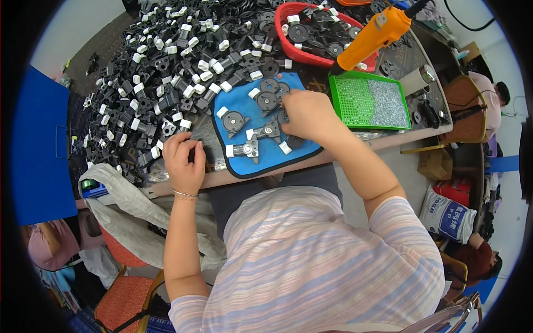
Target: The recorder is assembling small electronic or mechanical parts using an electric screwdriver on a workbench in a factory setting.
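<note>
My right hand (311, 115) reaches over the blue mat (252, 164). Its fingers are curled round a black wheel (282, 116) that is partly hidden beneath them. Beside it on the mat lie other caster wheels (267, 101), one lone caster (234, 121) on the left, and two casters with metal brackets (244, 149) and white tabs. My left hand (185, 162) rests at the table's near edge, left of the mat. Its fingers are loosely bent, thumb apart, with nothing seen in them.
A large heap of black caster parts with white tabs (166, 83) covers the table's left and back. Behind the mat stands a red basket (281, 41) of wheels. An orange electric screwdriver (373, 39) hangs above a green tray (408, 117) of small metal pieces. Beside that is a pale cylinder (413, 81).
</note>
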`<state>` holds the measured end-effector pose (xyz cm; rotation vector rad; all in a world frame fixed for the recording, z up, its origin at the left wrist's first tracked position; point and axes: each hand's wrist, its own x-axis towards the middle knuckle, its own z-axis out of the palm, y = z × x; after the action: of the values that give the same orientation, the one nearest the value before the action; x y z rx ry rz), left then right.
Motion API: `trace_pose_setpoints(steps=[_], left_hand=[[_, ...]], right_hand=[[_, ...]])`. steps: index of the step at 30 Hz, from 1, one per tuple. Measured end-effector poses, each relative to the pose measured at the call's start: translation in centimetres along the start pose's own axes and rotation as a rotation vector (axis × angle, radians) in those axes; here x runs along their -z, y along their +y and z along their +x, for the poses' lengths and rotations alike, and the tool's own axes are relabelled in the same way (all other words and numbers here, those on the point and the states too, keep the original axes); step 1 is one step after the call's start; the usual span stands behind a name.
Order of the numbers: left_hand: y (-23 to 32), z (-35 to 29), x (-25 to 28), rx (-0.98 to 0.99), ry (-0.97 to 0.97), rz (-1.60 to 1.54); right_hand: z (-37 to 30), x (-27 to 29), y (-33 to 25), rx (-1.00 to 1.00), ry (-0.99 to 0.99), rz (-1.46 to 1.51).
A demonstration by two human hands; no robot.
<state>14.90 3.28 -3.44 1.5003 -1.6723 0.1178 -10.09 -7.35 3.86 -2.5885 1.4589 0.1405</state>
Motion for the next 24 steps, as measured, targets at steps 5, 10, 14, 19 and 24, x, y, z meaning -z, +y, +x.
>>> trace_pose_setpoints(steps=[5,10,14,19,24], left_hand=[[-0.1,-0.1,-0.1,0.0,0.0,-0.011],[0.0,-0.2,0.1,0.0,0.008,-0.018],[-0.1,-0.2,0.1,-0.002,0.01,-0.018],[-0.1,-0.2,0.0,-0.009,0.013,-0.001],[0.0,-0.1,0.0,-0.002,0.016,-0.012]], right_hand=[[-0.5,-0.2,0.1,0.009,-0.008,0.016],[-0.9,-0.6,0.2,0.031,0.041,0.008],[-1.3,0.0,0.4,0.022,0.123,0.039],[-1.7,0.8,-0.1,0.273,0.172,0.364],[-1.2,-0.3,-0.6,0.355,0.073,0.408]])
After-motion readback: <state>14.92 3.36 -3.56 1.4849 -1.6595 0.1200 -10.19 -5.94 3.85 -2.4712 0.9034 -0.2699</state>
